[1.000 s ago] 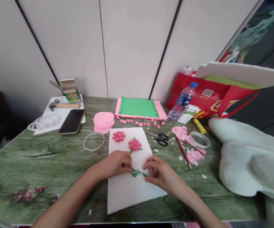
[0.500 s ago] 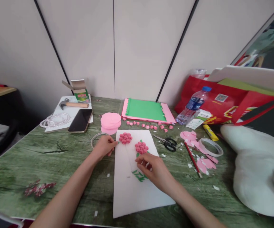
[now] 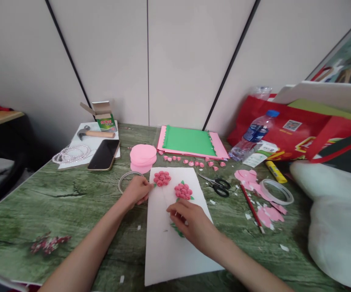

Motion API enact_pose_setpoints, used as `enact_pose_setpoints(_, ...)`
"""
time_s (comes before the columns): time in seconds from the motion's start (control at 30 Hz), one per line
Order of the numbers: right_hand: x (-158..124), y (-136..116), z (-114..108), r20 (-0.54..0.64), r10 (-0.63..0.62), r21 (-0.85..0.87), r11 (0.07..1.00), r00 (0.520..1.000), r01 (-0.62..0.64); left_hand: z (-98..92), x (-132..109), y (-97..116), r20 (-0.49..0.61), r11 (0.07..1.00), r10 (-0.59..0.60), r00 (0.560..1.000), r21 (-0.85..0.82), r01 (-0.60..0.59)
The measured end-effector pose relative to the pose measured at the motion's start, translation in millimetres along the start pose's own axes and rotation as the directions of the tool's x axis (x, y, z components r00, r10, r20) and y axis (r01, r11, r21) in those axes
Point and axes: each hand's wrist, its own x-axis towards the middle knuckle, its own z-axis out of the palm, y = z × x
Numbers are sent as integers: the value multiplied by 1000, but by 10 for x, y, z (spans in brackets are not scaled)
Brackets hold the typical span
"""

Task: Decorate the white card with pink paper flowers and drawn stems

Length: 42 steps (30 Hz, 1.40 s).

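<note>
A white sheet (image 3: pixel 163 255) lies in front of me with two clusters of pink paper roses on it. The left pink flower (image 3: pixel 162 178) sits above a thin drawn stem line. The right pink flower (image 3: pixel 183 190) has green leaves around it, and more green leaves (image 3: pixel 178 230) lower down are partly covered by my right hand. My left hand (image 3: pixel 138 190) is closed in a pinch at the sheet's left edge, its fingertips at a small green paper leaf (image 3: pixel 155 185) beside the left flower. Over the sheet's middle, my right hand (image 3: pixel 190 221) hovers with loosely curled fingers, thumb and forefinger apart.
Right of the sheet lie scissors (image 3: pixel 219 187), a red pencil (image 3: pixel 252 209), a tape roll (image 3: pixel 276 192) and a glue stick (image 3: pixel 275 172). Behind are pink paper circles (image 3: pixel 143 152), small rolled roses (image 3: pixel 190 163) and green paper (image 3: pixel 190 140). A phone (image 3: pixel 104 155) and hammer (image 3: pixel 97 133) lie left.
My right hand has shifted slightly left and down over the sheet, covering more of the lower leaves. The left hand stays beside the left flower. The view has turned a little.
</note>
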Motion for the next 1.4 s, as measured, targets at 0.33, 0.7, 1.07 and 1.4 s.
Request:
enact_pose_setpoints(0.33, 338, -190, 50, 173, 94, -414, 910, 980, -14, 20, 58, -23, 9, 992, 34, 999, 118, -34)
enact_pose_setpoints(0.7, 404, -193, 37, 208, 133, -428, 903, 969, -32, 45, 99, -43, -25, 975, 53, 998, 216, -47)
enact_pose_setpoints(1.07, 479, -202, 38, 220, 87, -451, 892, 972, 23, 45, 201, -113, -22, 961, 75, 997, 269, -66)
enact_pose_setpoints(1.4, 520, -207, 38, 237, 94, -442, 897, 967, 21, 55, 233, -89, 8, 952, 46, 999, 302, -46)
